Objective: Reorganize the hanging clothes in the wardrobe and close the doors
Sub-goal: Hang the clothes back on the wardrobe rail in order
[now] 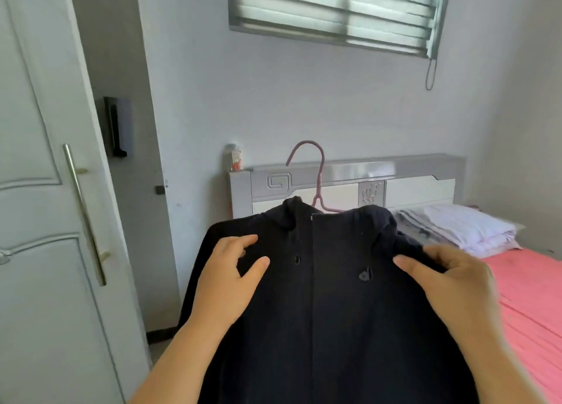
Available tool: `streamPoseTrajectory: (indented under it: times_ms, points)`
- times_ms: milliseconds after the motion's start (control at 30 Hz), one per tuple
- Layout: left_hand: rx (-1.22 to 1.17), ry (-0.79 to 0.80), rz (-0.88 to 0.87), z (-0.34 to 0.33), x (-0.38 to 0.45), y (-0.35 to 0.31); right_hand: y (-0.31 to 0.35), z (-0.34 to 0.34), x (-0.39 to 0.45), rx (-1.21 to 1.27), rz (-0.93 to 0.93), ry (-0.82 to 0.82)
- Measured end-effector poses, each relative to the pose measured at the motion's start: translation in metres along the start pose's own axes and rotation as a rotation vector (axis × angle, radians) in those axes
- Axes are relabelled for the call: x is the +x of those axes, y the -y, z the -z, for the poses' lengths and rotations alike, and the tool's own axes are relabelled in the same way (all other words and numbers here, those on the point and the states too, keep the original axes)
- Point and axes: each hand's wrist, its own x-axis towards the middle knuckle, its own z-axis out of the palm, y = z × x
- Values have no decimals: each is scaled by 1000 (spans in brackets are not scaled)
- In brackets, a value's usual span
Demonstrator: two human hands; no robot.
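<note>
I hold a dark navy hooded jacket (319, 306) up in front of me on a pink hanger (320, 172), whose hook rises above the collar. My left hand (226, 279) grips the jacket's left shoulder, fingers curled into the fabric and thumb spread. At the right shoulder, just below the hood, my right hand (456, 285) holds the cloth in the same way. The white wardrobe door (36, 251) with its long metal handle (85, 215) stands at the left edge. The wardrobe's inside and its other clothes are out of view.
A bed with a pink sheet (529, 294) lies to the right behind the jacket, with folded white bedding (456, 230) by a grey and white headboard (395, 175). A small bottle (233, 158) stands on the headboard's left end. Above is a shuttered window (334, 11).
</note>
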Motion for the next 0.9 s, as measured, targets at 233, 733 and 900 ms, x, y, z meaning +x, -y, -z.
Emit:
streamPoseTrajectory:
  times_ms: [233,733,900]
  points:
    - [126,-49,117,-7,81,59,4,-126,83,59,59,137]
    - [103,-376,249,-15,246,208,46,-394,201,157,107,342]
    - [96,-574,311,-8,286,246,66,-469,223,209,122,442]
